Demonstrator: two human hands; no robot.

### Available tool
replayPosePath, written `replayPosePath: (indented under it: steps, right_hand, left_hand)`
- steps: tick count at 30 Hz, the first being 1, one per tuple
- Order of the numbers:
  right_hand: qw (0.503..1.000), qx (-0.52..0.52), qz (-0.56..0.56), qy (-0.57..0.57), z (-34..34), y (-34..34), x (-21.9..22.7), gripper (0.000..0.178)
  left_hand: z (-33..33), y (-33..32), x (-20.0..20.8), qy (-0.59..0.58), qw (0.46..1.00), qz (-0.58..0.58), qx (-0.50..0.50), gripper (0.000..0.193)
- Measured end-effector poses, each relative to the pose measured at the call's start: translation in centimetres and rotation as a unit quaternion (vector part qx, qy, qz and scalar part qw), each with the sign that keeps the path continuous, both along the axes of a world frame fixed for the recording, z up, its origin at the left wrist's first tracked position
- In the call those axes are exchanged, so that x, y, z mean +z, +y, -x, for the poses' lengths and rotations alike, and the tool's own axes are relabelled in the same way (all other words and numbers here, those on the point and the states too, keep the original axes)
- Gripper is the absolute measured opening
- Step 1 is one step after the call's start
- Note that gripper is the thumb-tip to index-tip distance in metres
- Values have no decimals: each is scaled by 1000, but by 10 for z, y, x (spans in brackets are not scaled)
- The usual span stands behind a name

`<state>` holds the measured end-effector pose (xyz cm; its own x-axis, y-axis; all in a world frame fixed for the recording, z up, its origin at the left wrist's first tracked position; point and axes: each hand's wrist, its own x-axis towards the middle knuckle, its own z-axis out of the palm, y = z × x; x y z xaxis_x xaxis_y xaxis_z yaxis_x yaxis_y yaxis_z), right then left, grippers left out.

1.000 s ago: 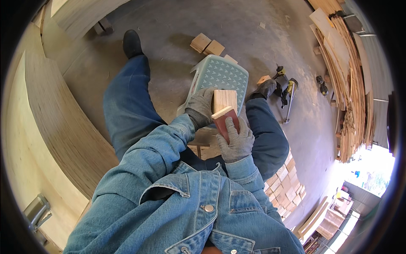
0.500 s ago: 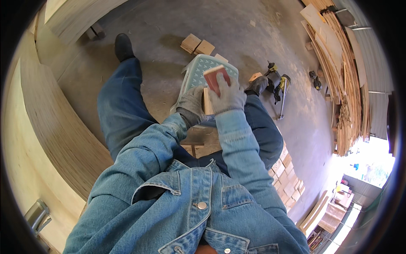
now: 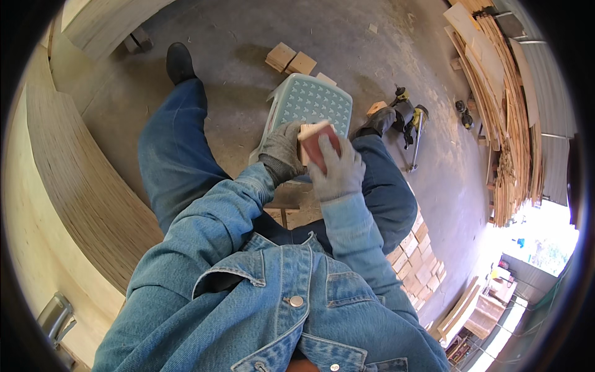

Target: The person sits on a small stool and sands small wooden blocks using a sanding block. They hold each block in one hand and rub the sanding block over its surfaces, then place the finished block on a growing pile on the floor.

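Note:
My gloved right hand (image 3: 341, 172) grips a block wrapped in reddish-brown sandpaper (image 3: 317, 147), its pale edge showing at the top. The sanding block lies over a small piece of wood (image 3: 304, 129), of which only a light strip shows. My left hand (image 3: 280, 149), also in a grey glove, is closed around the left side of that wood. Both hands are at the near edge of a pale green plastic stool (image 3: 313, 99) with a patterned top, between my legs. How the wood rests on the stool is hidden.
Wooden blocks (image 3: 291, 60) lie on the floor beyond the stool. Yellow-and-black power tools (image 3: 410, 118) stand by my right foot. Stacked plywood (image 3: 93, 180) is at the left, more wood blocks (image 3: 418, 263) at my right, and leaning boards (image 3: 496, 93) along the right wall.
My right hand has drawn the sanding block back toward me along the wood, uncovering more of the stool's top. My left hand stays almost where it was.

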<state>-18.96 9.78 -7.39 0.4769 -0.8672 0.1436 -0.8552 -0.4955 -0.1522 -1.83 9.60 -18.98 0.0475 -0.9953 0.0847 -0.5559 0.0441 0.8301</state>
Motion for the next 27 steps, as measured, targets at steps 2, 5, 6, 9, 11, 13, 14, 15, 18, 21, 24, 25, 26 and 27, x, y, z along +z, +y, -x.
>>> replayPosePath:
  steps: [2,5,6,9,11,13,14,15,18,21,24,25,26,27]
  right_hand:
    - [997,-51,-47,29,-27,-37,5,69]
    - [989,-96,-88,63,-48,-87,8,69]
    - [986,-106,-107,77,-53,-94,10,69]
    - [986,-104,-107,70,-51,-82,15,69]
    - [992,-85,-82,40,-37,-57,12,70]
    - [997,-51,-48,21,-12,-23,1,70]
    - [999,-33,-29,12,0,-8,0,71]
    - [999,-28,-34,6,8,8,2,71]
    - [999,-16,-44,-10,32,46,6,72]
    - [999,-9,-46,-25,43,55,6,70]
    - [998,-26,-55,-26,27,27,7,68]
    - [1000,-25,-5,-3,22,11,2,71]
    - [998,-42,-35,-3,10,-7,6,72]
    - [998,-56,-21,-1,6,-27,-1,73]
  left_hand:
    - [-1,0,-6,5,1000,3,5,102]
    - [7,-3,3,1,1000,11,22,99]
    - [8,-3,6,-4,999,13,34,97]
    - [4,0,8,-41,999,16,25,97]
    - [2,-4,2,-16,999,39,26,98]
    - [3,0,-2,1,999,40,23,98]
    - [3,0,-1,2,999,32,23,98]
    - [2,0,0,2,999,25,24,98]
    - [2,-1,-1,-10,998,61,24,98]
    - [4,2,12,-12,1000,22,13,98]
    - [1,-1,3,-20,1000,5,17,100]
    - [2,-2,2,-21,1000,1,14,101]
    - [-1,-2,4,-25,1000,-4,13,102]
    - [1,-2,8,-25,1000,-6,7,102]
